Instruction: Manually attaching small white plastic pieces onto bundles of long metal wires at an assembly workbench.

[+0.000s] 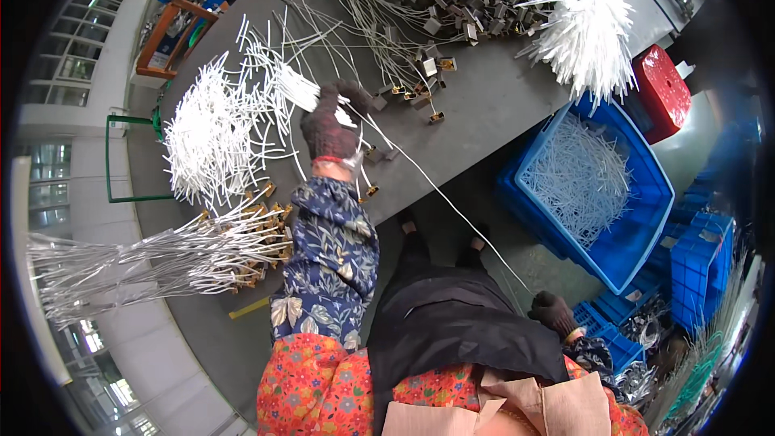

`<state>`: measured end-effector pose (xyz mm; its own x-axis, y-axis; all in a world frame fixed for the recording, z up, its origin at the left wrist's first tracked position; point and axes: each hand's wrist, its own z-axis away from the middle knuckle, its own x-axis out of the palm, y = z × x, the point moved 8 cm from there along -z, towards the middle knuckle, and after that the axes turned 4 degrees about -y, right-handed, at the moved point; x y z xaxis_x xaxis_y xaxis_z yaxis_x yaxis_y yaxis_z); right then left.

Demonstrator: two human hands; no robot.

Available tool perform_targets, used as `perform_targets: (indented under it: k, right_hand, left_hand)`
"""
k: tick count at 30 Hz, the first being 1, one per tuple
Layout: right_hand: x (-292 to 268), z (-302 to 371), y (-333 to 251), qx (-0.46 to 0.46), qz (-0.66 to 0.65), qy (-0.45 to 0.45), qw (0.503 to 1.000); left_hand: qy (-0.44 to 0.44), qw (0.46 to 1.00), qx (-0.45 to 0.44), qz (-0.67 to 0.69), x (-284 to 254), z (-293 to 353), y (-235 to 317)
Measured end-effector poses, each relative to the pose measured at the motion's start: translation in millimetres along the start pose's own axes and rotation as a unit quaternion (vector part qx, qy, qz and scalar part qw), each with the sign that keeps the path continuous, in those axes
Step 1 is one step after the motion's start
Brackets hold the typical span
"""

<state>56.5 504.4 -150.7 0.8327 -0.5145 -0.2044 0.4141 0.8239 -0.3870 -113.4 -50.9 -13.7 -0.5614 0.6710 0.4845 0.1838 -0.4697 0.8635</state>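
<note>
A: What are the fingers of the left hand (333, 125) doing?

B: They are curled around a cluster of short white tubes (295, 89), which stick out past the dark glove toward the upper left. A little white shows at the other side of the fist too.

A: And the long white wire (452, 198)?

B: It starts beside the left hand, crosses the edge of the grey table (492, 85) and slants down toward the right hand (554, 312).

A: Do the right fingers grip it?

B: They are bent into a loose fist, low beside the black apron (460, 323). The wire's far end comes near, but whether they hold it cannot be told.

A: What lies around the left hand?

B: To its left, a large pile of white tubes (208, 137); below that, a bundle of wires (153, 262) with brass-coloured ends toward the leaf-patterned sleeve (327, 246). Beyond the hand, a heap of small metal blocks (484, 0).

A: Farther out?

B: A thick white sheaf (585, 36) on the table's right, a blue crate (650, 194) of loose white pieces below it, and a red stool (663, 90) just beside.
</note>
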Motion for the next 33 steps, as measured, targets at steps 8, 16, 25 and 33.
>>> perform_targets:
  k: [8,16,25,33]
  right_hand:
    - [0.3,-15.0,3.6,-0.046,-0.049,0.011,0.998]
    - [10.6,-20.0,15.6,-0.053,-0.064,-0.038,0.996]
    - [11.0,-30.1,-66.7,-0.092,-0.112,-0.065,0.987]
    - [35.4,-42.0,-315.1,-0.280,-0.042,-0.012,0.959]
  left_hand:
    - [0.012,0.994,0.024,0.111,-6.7,-17.1,47.6]
    - [-0.064,0.986,-0.091,-0.122,-3.4,4.7,34.6]
    - [-0.081,0.974,-0.210,0.028,16.0,113.5,-49.9]
    - [0.072,0.974,-0.091,-0.194,-32.1,84.8,-19.1]
